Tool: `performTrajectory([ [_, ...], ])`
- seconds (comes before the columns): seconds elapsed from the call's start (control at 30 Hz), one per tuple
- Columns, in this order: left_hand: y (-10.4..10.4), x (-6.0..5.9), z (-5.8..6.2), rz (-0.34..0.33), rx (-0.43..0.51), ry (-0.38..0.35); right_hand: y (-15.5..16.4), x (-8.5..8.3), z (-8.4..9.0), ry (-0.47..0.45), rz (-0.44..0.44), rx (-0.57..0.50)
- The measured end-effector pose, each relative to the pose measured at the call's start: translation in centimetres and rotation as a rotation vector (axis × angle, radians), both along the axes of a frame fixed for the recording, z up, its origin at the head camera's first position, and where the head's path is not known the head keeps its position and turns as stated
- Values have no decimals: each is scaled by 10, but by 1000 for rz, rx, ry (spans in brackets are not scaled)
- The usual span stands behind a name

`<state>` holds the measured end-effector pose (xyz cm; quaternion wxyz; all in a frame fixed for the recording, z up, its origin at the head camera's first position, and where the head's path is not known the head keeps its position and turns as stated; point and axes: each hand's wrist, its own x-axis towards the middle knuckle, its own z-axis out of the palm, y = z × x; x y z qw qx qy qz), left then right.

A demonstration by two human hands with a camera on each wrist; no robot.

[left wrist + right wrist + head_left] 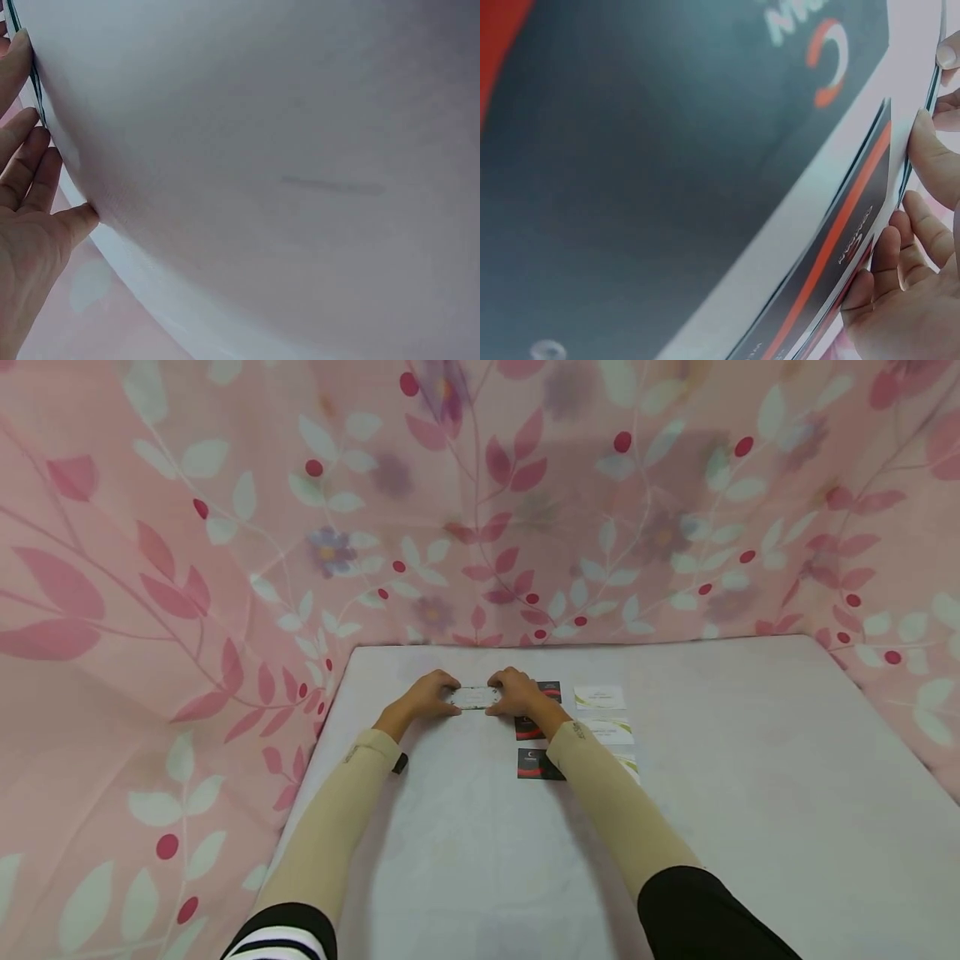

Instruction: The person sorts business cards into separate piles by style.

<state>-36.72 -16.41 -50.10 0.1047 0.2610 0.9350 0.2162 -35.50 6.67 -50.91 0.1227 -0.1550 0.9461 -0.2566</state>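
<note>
My left hand and right hand hold a small stack of white cards by its two short ends, low on the white table near its far edge. In the left wrist view the left hand has its fingers on the stack's thin green-lined edge. The right wrist view shows the right hand with fingers along the stack's edge, just beyond a black card with a red logo.
Black cards lie in a column under my right forearm, with white cards in a column just right of them. A pink floral cloth walls the table at the back and sides.
</note>
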Motion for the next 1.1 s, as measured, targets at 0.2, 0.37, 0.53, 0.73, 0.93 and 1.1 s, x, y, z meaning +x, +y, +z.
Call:
performTrajectory([
  [0.2, -2, 1, 2, -3, 17, 26, -2, 0, 0, 16, -4, 3],
  [0.37, -1, 2, 3, 2, 30, 18, -2, 0, 0, 31, -16, 14],
  [0.53, -1, 4, 3, 17, 27, -9, -2, 2, -3, 24, -26, 8],
  [0.73, 0, 5, 1, 2, 19, 11, -1, 5, -4, 39, -30, 3],
  [0.93, 0, 5, 2, 5, 10, 10, -1, 5, -2, 35, -26, -8],
  [1.1, -1, 5, 2, 10, -3, 1, -1, 6, 0, 22, -19, -43],
])
